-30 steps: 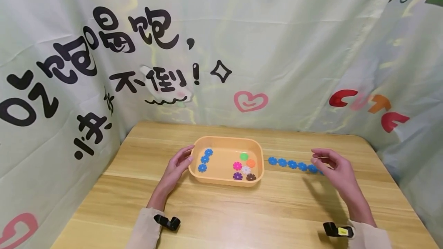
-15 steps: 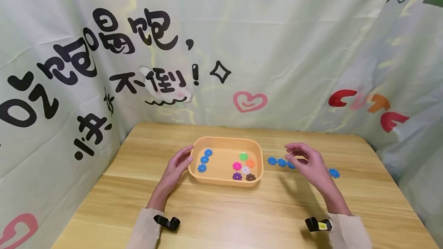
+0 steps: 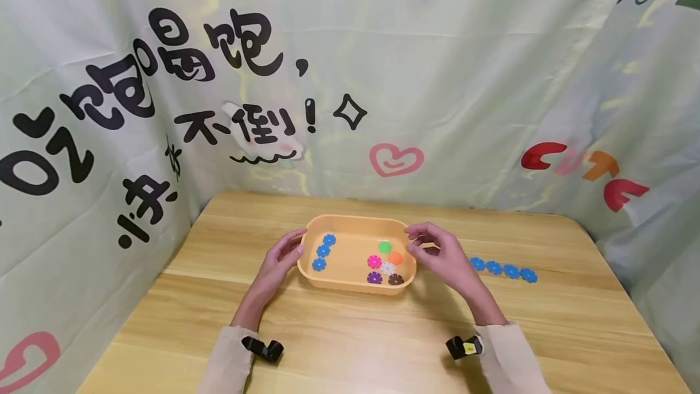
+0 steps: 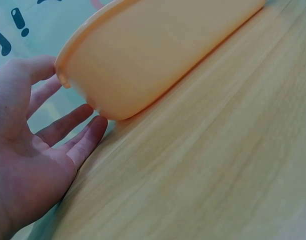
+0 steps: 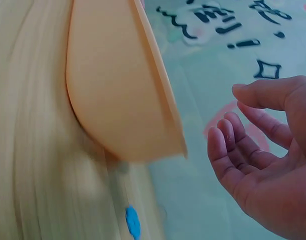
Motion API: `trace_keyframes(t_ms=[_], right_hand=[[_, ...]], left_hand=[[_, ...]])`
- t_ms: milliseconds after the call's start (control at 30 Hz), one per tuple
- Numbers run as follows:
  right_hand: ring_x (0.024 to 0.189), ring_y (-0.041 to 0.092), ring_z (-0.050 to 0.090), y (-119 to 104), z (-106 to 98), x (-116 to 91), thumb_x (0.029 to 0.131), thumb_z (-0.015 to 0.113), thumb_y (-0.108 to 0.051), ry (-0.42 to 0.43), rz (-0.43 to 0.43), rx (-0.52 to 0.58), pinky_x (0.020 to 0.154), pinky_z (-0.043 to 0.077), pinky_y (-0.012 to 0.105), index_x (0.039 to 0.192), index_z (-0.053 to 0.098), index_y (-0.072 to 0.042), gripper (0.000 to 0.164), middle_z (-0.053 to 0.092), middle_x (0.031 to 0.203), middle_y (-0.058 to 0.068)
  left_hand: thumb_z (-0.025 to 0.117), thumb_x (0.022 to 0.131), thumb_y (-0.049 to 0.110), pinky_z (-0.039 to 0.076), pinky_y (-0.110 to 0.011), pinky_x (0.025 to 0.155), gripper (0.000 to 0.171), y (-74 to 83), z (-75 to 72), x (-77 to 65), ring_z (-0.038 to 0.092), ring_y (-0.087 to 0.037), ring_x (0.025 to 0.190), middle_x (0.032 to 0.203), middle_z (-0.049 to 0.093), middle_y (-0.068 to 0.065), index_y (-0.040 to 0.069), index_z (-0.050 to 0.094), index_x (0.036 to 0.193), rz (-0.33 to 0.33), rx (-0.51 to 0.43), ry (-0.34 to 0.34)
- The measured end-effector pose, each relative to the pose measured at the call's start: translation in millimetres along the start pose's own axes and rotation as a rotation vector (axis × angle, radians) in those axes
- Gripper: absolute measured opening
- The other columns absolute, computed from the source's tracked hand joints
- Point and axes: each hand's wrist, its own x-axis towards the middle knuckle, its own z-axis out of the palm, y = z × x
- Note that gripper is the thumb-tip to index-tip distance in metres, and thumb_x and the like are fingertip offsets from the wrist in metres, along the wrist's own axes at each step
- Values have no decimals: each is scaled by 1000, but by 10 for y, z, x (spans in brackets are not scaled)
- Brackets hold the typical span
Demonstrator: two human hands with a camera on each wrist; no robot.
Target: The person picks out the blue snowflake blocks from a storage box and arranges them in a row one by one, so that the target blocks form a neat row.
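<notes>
A shallow orange plastic tray [image 3: 355,287] stands on the table. My left hand [image 3: 279,263] is at its left end, the thumb and fingertips touching the rim and outer wall from outside, fingers relaxed. At the tray's right end hovers my right hand [image 3: 445,260], loosely bent and holding nothing; the right wrist view shows it apart from the wall. Inside the tray lie three blue flower-shaped plastic discs [image 3: 323,251] on the left and several in other colours, such as a pink disc [image 3: 374,262], on the right. A row of blue discs [image 3: 511,271] lies right of the tray, partly hidden by my right hand.
The wooden table [image 3: 350,339] extends around the tray. A printed curtain [image 3: 465,96] with lettering and hearts hangs behind it and along the sides. Each wrist wears a small black camera [image 3: 264,349].
My right hand has travelled left above the row of blue discs to the tray's right end, uncovering the row's right part. My left hand and the tray have stayed in place.
</notes>
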Motion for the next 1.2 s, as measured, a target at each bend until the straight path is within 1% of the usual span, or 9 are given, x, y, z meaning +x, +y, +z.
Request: trace_keyframes(t_ms=[100,233,467,600,733,867,933,1000,1200], right_hand=[[98,27,64,-32,152,66,96,72,-6,-31,-14,24,83,59,35,126,66,-5,30,64,110,16],[96,26,65,-52,356,151,96,71,-5,-79,-19,23,82,59,38,127,66,-7,31,63,108,13],[93,28,65,-61,679,264,96,71,-3,-137,-26,18,73,59,32,129,64,-3,34,61,110,21],[94,27,65,-68,869,349,96,71,-5,-180,-15,9,73,58,29,126,65,-6,31,62,111,21],[95,26,63,-94,1051,447,96,71,-6,-226,1,7,77,56,31,122,66,-9,27,63,110,19],[94,25,62,-110,1227,547,95,72,-3,-266,2,-23,80,56,34,119,67,-4,24,66,107,18],[91,23,63,-102,1311,593,93,72,0,-283,-3,-50,80,56,33,117,68,-1,24,67,104,17],[87,21,64,-88,1388,633,91,72,2,-302,-10,-72,78,56,31,115,68,2,25,67,100,14],[78,16,61,-34,1540,708,87,74,5,-366,-43,-137,71,54,26,107,69,3,21,64,88,7]], left_hand=[[63,104,35,55,-37,98,44,10,2,5,52,-27,135,149,52,-7,27,55,147,-2,7,2],[63,104,35,55,-36,98,44,4,4,6,52,-27,135,149,52,-7,28,55,147,-7,17,0],[62,104,33,55,-36,98,44,-14,2,3,52,-28,135,150,52,-8,26,54,147,8,3,-12],[62,104,33,55,-35,98,44,-7,1,2,52,-27,135,150,52,-8,26,55,147,7,-2,-6],[62,104,32,55,-36,98,45,2,4,5,52,-29,135,150,51,-9,24,54,147,6,-10,-4],[62,105,30,55,-36,99,45,7,5,10,51,-30,136,151,51,-10,23,54,148,12,-20,-12],[61,105,29,55,-37,99,45,10,5,12,51,-31,136,151,51,-11,22,53,148,17,-29,-20],[61,105,29,55,-37,99,45,13,4,11,51,-32,136,151,51,-12,21,53,148,21,-37,-28],[61,105,28,55,-37,98,43,15,3,2,52,-33,135,150,52,-12,21,54,148,30,-52,-26]])
